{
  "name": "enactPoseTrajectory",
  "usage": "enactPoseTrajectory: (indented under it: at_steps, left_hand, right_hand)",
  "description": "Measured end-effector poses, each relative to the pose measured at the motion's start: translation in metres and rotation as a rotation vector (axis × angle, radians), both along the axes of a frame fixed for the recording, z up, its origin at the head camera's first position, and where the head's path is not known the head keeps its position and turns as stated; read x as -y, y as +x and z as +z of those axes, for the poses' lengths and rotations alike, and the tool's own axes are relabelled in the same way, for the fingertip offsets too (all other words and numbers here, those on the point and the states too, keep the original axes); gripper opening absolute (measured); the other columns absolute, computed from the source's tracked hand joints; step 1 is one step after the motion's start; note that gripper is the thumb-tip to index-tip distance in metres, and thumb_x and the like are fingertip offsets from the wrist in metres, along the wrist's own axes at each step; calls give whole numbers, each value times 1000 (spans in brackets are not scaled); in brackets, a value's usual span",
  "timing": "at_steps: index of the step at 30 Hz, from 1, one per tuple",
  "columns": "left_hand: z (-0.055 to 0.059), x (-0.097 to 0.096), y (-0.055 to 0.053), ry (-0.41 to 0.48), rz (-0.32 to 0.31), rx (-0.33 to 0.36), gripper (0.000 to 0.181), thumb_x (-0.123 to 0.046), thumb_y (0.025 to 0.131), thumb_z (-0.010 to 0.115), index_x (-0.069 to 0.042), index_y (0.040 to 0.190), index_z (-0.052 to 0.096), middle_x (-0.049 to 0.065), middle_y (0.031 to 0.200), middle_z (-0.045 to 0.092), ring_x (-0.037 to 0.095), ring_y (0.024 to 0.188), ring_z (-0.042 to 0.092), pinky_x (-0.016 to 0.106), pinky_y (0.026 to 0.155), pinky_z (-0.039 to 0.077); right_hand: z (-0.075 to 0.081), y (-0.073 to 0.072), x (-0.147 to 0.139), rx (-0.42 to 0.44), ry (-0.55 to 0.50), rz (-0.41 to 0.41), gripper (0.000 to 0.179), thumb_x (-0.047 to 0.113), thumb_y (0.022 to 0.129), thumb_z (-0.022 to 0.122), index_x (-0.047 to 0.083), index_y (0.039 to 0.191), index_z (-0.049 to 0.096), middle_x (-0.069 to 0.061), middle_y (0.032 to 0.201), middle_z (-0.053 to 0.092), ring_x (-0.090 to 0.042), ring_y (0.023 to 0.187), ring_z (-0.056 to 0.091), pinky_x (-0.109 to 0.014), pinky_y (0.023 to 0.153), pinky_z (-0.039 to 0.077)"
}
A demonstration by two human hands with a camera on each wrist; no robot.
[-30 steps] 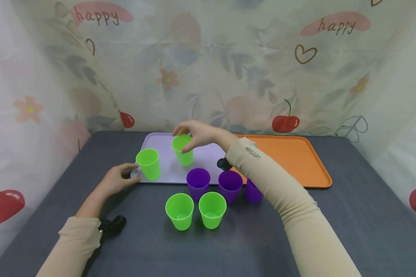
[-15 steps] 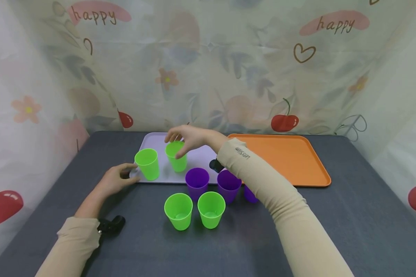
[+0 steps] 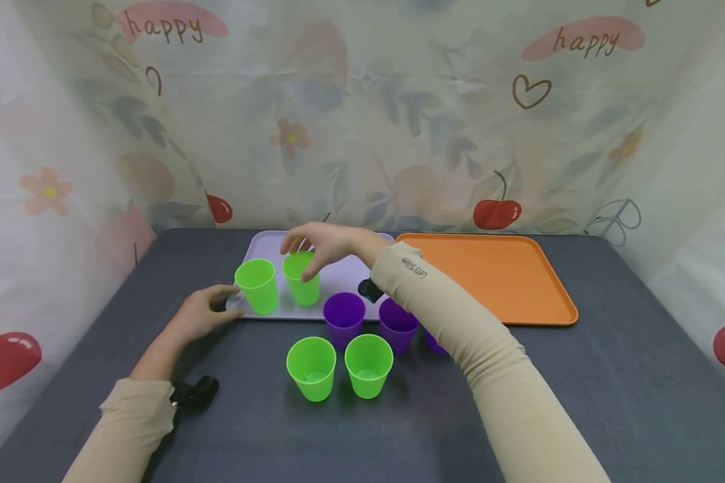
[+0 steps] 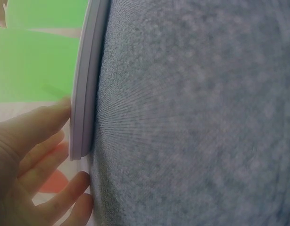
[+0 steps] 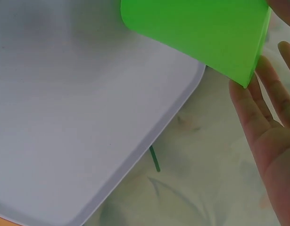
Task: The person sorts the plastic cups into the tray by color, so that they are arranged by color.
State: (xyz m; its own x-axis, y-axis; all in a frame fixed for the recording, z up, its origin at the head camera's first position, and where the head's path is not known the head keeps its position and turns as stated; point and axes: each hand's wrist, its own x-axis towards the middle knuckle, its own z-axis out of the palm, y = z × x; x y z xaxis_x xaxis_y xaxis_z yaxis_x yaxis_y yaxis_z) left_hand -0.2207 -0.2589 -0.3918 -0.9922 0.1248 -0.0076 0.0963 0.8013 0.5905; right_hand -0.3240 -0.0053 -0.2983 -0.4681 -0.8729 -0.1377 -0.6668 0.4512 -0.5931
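Note:
My right hand (image 3: 331, 243) holds a green cup (image 3: 302, 287) by its upper part, thumb on the near side and fingers at the far rim. The cup stands upright over the lilac tray (image 3: 341, 278). In the right wrist view fingertips meet the rim of that green cup (image 5: 196, 33). Just left of it a second green cup (image 3: 258, 288) stands on the tray. My left hand (image 3: 201, 312) rests at the tray's front left corner, fingers loosely bent. The left wrist view has its thumb touching the tray's rim (image 4: 86, 94).
Two green cups (image 3: 311, 367) stand on the dark table in front. Behind them is a row of purple cups (image 3: 344, 322), the rightmost partly hidden by my right sleeve. An orange tray (image 3: 489, 275) lies to the right, and a patterned curtain (image 3: 362, 134) hangs behind the table.
My right hand has moved left and slightly nearer with the green cup, bringing it close to the other cup on the lilac tray. The left hand has stayed in place.

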Motion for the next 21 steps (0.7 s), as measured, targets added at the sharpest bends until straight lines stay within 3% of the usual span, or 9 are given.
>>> enactPoseTrajectory:
  at_steps: [13,21]
  left_hand:
    - [0,1,0,9,-4,14,52,-28,86,66,2,127,53,31,128,51,46,116,52,53,91,46]
    - [-1,1,0,12,0,1,51,-27,85,67,2,126,54,31,127,52,45,115,53,53,92,45]
  right_hand:
    - [-5,0,6,-1,20,20,58,10,73,77,3,125,52,-11,128,57,-24,121,52,-28,99,42]
    - [-4,0,4,50,20,21,63,10,74,77,4,129,48,-15,133,53,-27,125,49,-40,106,38]
